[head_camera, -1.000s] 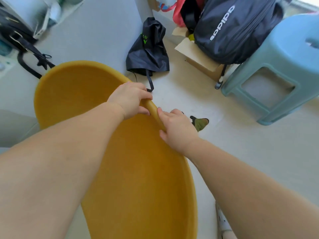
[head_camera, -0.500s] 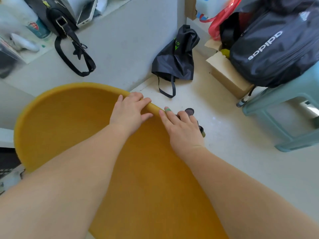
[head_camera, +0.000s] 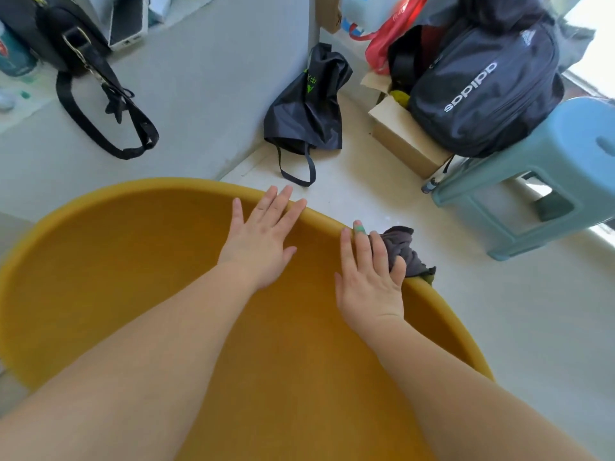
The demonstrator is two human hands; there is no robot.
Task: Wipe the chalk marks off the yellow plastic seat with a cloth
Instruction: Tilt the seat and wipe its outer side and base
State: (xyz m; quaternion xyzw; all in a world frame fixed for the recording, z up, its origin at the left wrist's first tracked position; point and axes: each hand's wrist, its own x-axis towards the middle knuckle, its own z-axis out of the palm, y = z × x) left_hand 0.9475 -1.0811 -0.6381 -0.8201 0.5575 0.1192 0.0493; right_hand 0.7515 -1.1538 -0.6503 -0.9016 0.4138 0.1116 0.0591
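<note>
The yellow plastic seat (head_camera: 133, 277) fills the lower half of the view, its curved rim running from far left to right. My left hand (head_camera: 263, 241) lies flat inside the seat, with straight fingers reaching over the far rim. My right hand (head_camera: 366, 281) rests on the right part of the rim, its fingers straight; the middle finger wears a green plaster. Its outer fingers press a dark grey cloth (head_camera: 404, 249) that is draped over the rim's outer side. No chalk marks show on the visible seat surface.
A light blue plastic stool (head_camera: 549, 181) stands on the pale floor at right. Behind it a black backpack (head_camera: 482, 91) sits on a cardboard box (head_camera: 399, 134). A black drawstring bag (head_camera: 309, 108) leans in the corner. A black strap bag (head_camera: 66, 38) hangs off a grey ledge.
My left hand has let go of the rim and now lies flat with straight fingers. The right hand's fingers have straightened, and more of the cloth shows. The view has tilted up.
</note>
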